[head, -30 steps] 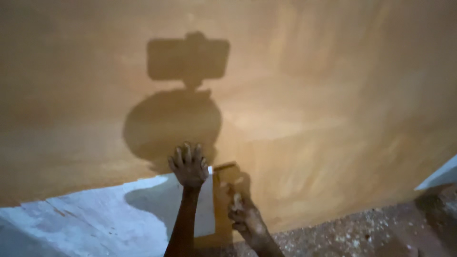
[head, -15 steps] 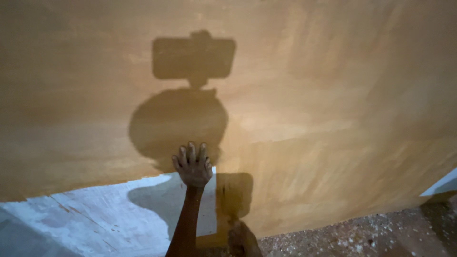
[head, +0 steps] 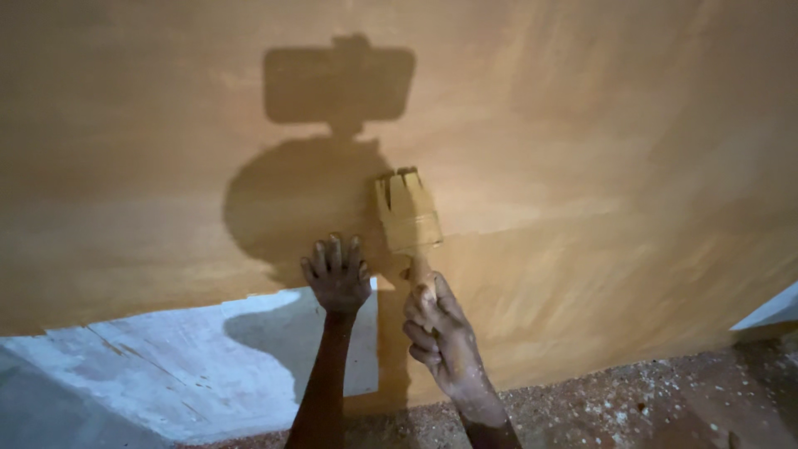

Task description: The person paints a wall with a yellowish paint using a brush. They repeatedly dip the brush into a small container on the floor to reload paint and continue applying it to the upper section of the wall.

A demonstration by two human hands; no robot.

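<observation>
Leaning close to the wall point(head: 582, 150), the person works with both hands raised against it. The left hand point(head: 337, 273) lies flat on the surface with its fingers spread, palm pressed to the wall right at the line where the ochre coat meets the bare patch point(head: 166, 366) of pale grey-white. The right hand point(head: 440, 337) is curled tight around the handle of a wide paintbrush point(head: 406, 212), fingers wrapped and thumb up along the stem. The brush stands nearly upright, tilted a little to the left, its bristles laid on the wall just above and to the right of the left hand; brush head and ferrule are coated in the same yellow-brown as the wall. Both hands are smeared with paint and dust, and they sit close together without touching.

Most of the wall is covered in streaky ochre, with brush marks showing on the right. A dark shadow point(head: 324, 175) of the person's head and a boxy device above it falls across the paint, just above the hands. Along the bottom right runs a speckled floor point(head: 665, 399), dotted with pale flecks.
</observation>
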